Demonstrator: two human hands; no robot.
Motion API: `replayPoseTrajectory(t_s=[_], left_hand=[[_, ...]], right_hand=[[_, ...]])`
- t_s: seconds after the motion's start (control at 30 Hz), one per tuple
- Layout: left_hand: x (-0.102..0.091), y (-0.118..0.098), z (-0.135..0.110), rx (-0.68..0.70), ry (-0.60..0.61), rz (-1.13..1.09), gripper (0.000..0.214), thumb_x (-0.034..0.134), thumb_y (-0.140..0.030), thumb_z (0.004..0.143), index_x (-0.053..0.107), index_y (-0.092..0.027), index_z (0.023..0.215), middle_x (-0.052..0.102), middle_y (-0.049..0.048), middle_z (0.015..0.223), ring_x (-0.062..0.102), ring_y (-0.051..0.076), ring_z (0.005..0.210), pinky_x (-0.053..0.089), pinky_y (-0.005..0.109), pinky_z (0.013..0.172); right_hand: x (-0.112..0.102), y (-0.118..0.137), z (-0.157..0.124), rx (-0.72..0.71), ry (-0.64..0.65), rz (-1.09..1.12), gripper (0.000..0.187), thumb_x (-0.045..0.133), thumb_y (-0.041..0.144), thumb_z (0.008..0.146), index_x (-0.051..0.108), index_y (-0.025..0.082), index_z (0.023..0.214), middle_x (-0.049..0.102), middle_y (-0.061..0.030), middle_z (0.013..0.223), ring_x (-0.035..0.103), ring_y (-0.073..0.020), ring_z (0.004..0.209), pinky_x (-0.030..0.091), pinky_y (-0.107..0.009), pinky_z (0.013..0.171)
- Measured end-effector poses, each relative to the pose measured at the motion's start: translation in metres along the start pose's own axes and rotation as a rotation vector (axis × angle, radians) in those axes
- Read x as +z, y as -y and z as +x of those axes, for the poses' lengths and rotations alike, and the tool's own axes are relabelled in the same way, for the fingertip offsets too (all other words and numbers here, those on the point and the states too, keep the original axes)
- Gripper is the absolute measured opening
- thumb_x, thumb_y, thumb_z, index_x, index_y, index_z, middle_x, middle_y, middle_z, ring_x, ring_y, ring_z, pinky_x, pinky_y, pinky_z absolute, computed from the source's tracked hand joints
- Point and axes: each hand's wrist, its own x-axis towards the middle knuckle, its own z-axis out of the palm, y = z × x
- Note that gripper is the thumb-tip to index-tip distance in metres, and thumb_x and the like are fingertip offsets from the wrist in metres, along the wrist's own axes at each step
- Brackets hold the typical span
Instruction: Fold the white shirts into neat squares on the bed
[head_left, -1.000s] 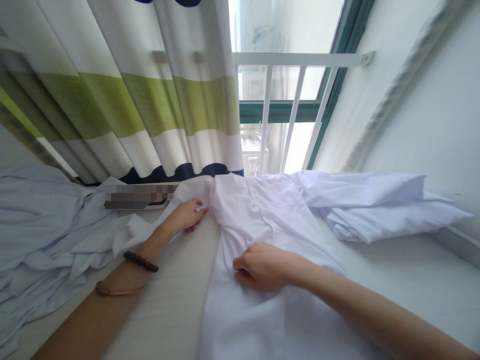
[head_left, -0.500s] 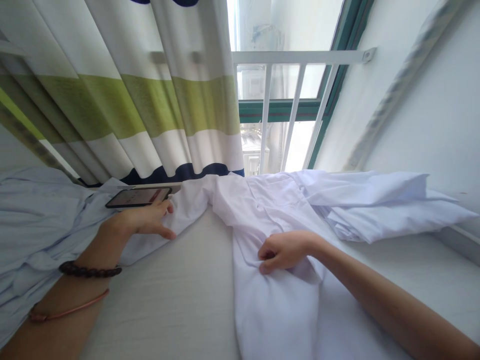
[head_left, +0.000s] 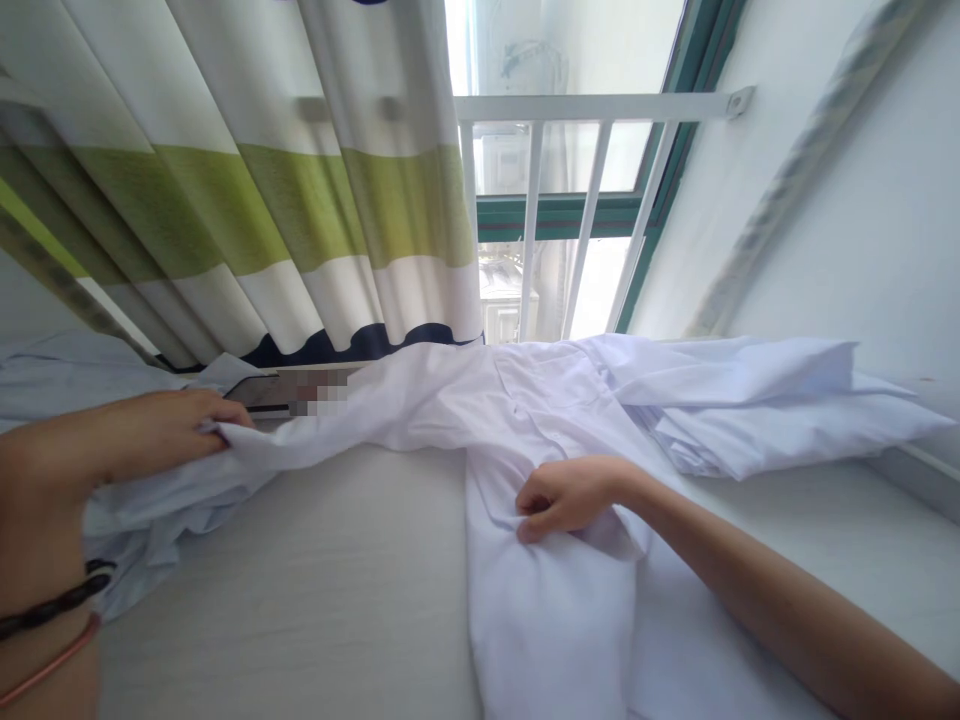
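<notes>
A white coat [head_left: 555, 600] lies spread on the pale surface, its long sleeve [head_left: 352, 400] drawn out to the left. At that sleeve's end my left hand [head_left: 169, 430] is closed on the cloth, and the sleeve is pulled nearly straight and slightly raised. My right hand [head_left: 566, 497] grips the coat's body near the middle, fingers curled into the fabric. Behind the stretched sleeve lies a phone [head_left: 262, 393], partly covered and partly pixelated.
More folded white cloth [head_left: 772, 430] lies at the right by the wall. Crumpled pale clothing [head_left: 150, 530] is under and beside my left arm. At the back hang a striped curtain [head_left: 300, 200] and a white railing [head_left: 592, 108] before the window.
My left hand has moved left from beside the phone, closed on the sleeve and pulled it out straighter. My right hand has stayed in place on the coat.
</notes>
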Motion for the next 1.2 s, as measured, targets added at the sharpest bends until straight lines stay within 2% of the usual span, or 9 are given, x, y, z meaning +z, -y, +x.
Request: replayPoseTrajectory(t_s=[0.13, 0.23, 0.3, 0.4, 0.53, 0.67, 0.8, 0.93, 1.2], left_hand=[[0.020, -0.052, -0.007, 0.265, 0.087, -0.089, 0.052, 0.064, -0.047, 0.068, 0.063, -0.021, 0.112, 0.062, 0.0028, 0.118, 0.055, 0.025, 0.109, 0.040, 0.030, 0.094], [0.043, -0.106, -0.001, 0.440, 0.310, -0.187, 0.038, 0.054, -0.053, 0.078, 0.065, -0.019, 0.092, 0.068, 0.0047, 0.094, 0.063, 0.020, 0.083, 0.047, 0.026, 0.071], [0.064, -0.133, 0.010, 0.358, 0.496, -0.265, 0.044, 0.043, -0.058, 0.084, 0.058, -0.017, 0.078, 0.066, 0.0048, 0.071, 0.061, 0.017, 0.057, 0.046, 0.026, 0.053], [0.093, -0.155, 0.030, 0.208, 0.379, -0.519, 0.047, 0.031, -0.057, 0.091, 0.051, -0.015, 0.096, 0.062, 0.0042, 0.060, 0.058, 0.017, 0.045, 0.044, 0.027, 0.044], [0.110, -0.161, 0.045, 0.192, 0.146, -0.925, 0.050, 0.028, -0.053, 0.095, 0.029, -0.015, 0.128, 0.065, 0.0130, 0.099, 0.062, 0.016, 0.057, 0.045, 0.026, 0.046], [0.113, -0.163, 0.045, 0.298, 0.251, -1.399, 0.052, 0.029, -0.055, 0.095, 0.033, -0.021, 0.135, 0.052, 0.0131, 0.134, 0.058, 0.022, 0.111, 0.053, 0.029, 0.082], [0.120, -0.165, 0.043, 0.430, 0.350, -1.729, 0.044, 0.060, -0.030, 0.084, 0.052, -0.021, 0.126, 0.059, 0.0063, 0.128, 0.054, 0.022, 0.118, 0.047, 0.031, 0.095], [0.124, -0.167, 0.047, 0.309, 0.083, -1.823, 0.049, 0.077, -0.012, 0.066, 0.060, -0.018, 0.111, 0.067, 0.0019, 0.109, 0.061, 0.017, 0.101, 0.049, 0.026, 0.087], [0.108, -0.160, 0.051, 0.097, -0.157, -1.736, 0.052, 0.082, -0.033, 0.064, 0.060, -0.012, 0.106, 0.069, 0.0049, 0.093, 0.064, 0.016, 0.079, 0.051, 0.023, 0.065]], right_hand=[[0.000, 0.006, -0.001, -0.019, -0.019, 0.000, 0.035, 0.052, 0.046, 0.082, 0.042, 0.019, 0.063, 0.042, 0.0058, 0.061, 0.037, -0.0093, 0.058, 0.027, -0.024, 0.054], [0.001, 0.006, -0.002, -0.042, -0.021, 0.004, 0.035, 0.053, 0.045, 0.083, 0.039, 0.020, 0.063, 0.041, 0.0064, 0.060, 0.035, -0.0088, 0.056, 0.026, -0.024, 0.052], [0.000, 0.006, -0.002, -0.067, -0.028, 0.003, 0.034, 0.053, 0.043, 0.083, 0.038, 0.020, 0.063, 0.041, 0.0067, 0.059, 0.035, -0.0085, 0.055, 0.027, -0.023, 0.052], [-0.002, 0.012, -0.007, -0.126, -0.078, -0.003, 0.035, 0.052, 0.038, 0.086, 0.035, 0.019, 0.062, 0.039, 0.0070, 0.057, 0.033, -0.0077, 0.053, 0.026, -0.023, 0.051], [-0.004, 0.031, -0.019, -0.297, -0.181, 0.042, 0.037, 0.049, 0.034, 0.090, 0.031, 0.019, 0.062, 0.034, 0.0076, 0.055, 0.031, -0.0066, 0.051, 0.026, -0.022, 0.051], [0.001, 0.043, -0.022, -0.449, -0.178, 0.089, 0.035, 0.048, 0.031, 0.093, 0.030, 0.020, 0.065, 0.036, 0.0070, 0.058, 0.035, -0.0068, 0.054, 0.030, -0.020, 0.055], [0.003, 0.038, -0.016, -0.558, -0.226, 0.139, 0.032, 0.048, 0.029, 0.094, 0.033, 0.020, 0.067, 0.040, 0.0039, 0.072, 0.040, -0.0075, 0.062, 0.035, -0.021, 0.064], [-0.003, 0.032, -0.016, -0.556, -0.301, 0.214, 0.029, 0.043, 0.025, 0.096, 0.037, 0.019, 0.069, 0.041, 0.0020, 0.078, 0.041, -0.0083, 0.066, 0.037, -0.022, 0.068], [-0.009, 0.026, -0.017, -0.521, -0.307, 0.319, 0.024, 0.044, 0.028, 0.096, 0.061, 0.015, 0.083, 0.058, -0.0035, 0.090, 0.056, -0.0113, 0.078, 0.045, -0.025, 0.076]])
